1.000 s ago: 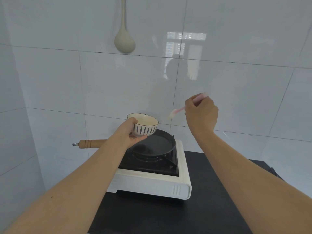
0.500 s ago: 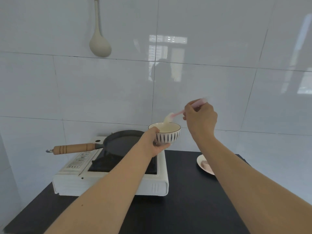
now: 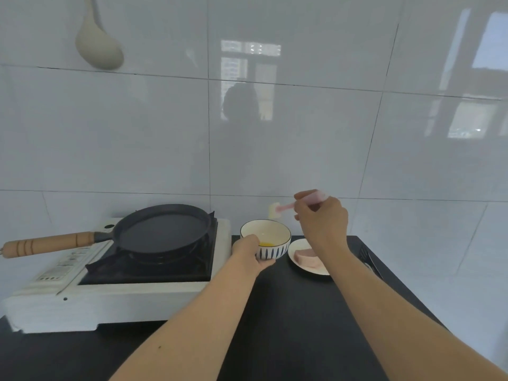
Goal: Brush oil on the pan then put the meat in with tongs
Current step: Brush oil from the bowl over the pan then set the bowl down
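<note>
A dark flat pan point(image 3: 162, 232) with a wooden handle point(image 3: 46, 244) rests on a white portable gas stove point(image 3: 115, 292). My left hand point(image 3: 251, 253) grips a striped white bowl point(image 3: 270, 234) with yellow oil at its bottom, low over the black table just right of the stove. My right hand point(image 3: 321, 218) holds a pink silicone brush point(image 3: 283, 208), its pale head hanging just above the bowl's far rim. A white plate point(image 3: 298, 257) with a pink slab of meat point(image 3: 306, 254) sits right of the bowl, partly behind my right wrist. Dark tongs point(image 3: 369, 261) lie by the table's right edge.
The black table point(image 3: 288, 325) ends shortly past the tongs on the right. A white tiled wall stands close behind everything. A beige ladle point(image 3: 97, 42) hangs on the wall above the stove's left side.
My left hand has carried the bowl from over the pan rightward and down to the table beside the stove. My right hand with the brush followed; the brush head has left the bowl.
</note>
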